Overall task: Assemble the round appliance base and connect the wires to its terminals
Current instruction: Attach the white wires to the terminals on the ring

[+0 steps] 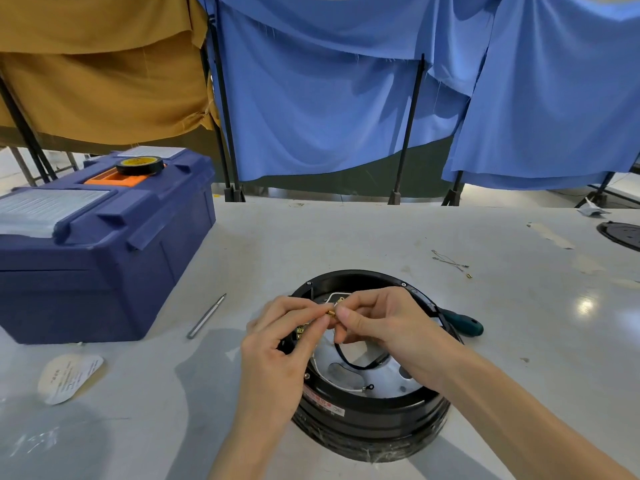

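At the near edge of the grey table [381, 237] the round black appliance base [370, 420] is seen lying open side up, with its bright metal inner plate [377, 375] exposed. A red-and-white label [323, 403] is fixed on its near outer wall. Inside, a white wire [332, 381] with a ring lug at its end rests on the plate, and a black wire [349, 360] loops above it.

Both hands are held over the base's far-left part. The left hand [280, 344] has thumb and forefinger pressed together on a small brass connector [330, 312]; the remaining fingers are curled. The right hand [384, 323] meets it fingertip to fingertip, thumb and forefinger pinched on the connector's other end, other fingers folded under. Brass terminals [300, 330] are visible just beneath the left fingertips.

Beyond the right wrist a green-handled screwdriver [462, 322] lies touching the base's rim. To the left, a slim metal bit [206, 315] lies on the table, and a round paper sticker [69, 375] lies nearer the left edge.

Farther out, two thin spare wires [450, 262] lie crossed. A blue toolbox [100, 244] stands at far left with a roll of black tape [139, 165] on its lid. A black disc [621, 233] is cut off at the right edge. Blue cloth [346, 98] and tan cloth [100, 64] hang behind.
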Demonstrator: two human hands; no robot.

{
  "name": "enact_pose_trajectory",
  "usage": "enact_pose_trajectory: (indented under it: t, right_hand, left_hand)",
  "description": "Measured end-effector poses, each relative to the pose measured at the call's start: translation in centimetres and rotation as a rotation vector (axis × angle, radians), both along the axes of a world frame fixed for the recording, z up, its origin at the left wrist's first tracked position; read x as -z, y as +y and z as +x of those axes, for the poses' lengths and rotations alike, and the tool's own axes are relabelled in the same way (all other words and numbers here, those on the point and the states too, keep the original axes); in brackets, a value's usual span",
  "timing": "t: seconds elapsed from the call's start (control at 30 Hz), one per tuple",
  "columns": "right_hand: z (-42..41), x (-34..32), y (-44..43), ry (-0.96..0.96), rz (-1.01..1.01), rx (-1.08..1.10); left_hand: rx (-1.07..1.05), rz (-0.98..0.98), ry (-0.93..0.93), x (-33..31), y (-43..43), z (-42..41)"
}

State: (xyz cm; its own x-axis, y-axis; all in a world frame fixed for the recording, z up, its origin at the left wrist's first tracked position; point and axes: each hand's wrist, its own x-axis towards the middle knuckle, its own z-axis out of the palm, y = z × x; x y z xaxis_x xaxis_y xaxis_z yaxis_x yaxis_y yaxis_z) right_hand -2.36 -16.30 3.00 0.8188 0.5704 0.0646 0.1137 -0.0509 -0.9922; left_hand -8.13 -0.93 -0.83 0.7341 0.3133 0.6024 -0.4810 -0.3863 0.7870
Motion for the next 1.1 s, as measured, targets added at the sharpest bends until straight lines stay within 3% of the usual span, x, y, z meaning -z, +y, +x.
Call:
enact_pose_trajectory:
  t: [0.27,0.4,0.53,0.73,0.87,1.1]
  right_hand:
    - [-1.3,0.3,1.0,-0.416,-0.229,0.254]
    - [-1.7,0.2,1.6,-0.443,-0.266,0.245]
    - [-1.6,0.3,1.7,-0.544,-0.456,0.268]
    - [-1.2,0.9,1.8,-0.686,-0.541,0.178]
    - [-0.6,1.6,2.7,-0.702,-0.627,0.13]
    - [0.2,2.3,3.4,-0.769,-0.691,0.11]
  left_hand:
    - [0.029,-0.117,0.032,-0.1,0.4,-0.7]
    - [0.036,-0.123,0.069,0.0,0.6,-1.0]
    - [0.029,-0.103,0.109,0.2,0.8,-1.2]
    - [-0.243,-0.185,0.196,1.6,2.6,-1.2]
    - [-0.281,-0.265,0.256,1.9,2.5,-1.6]
    - [-0.376,-0.206,0.23,2.1,1.3,-1.9]
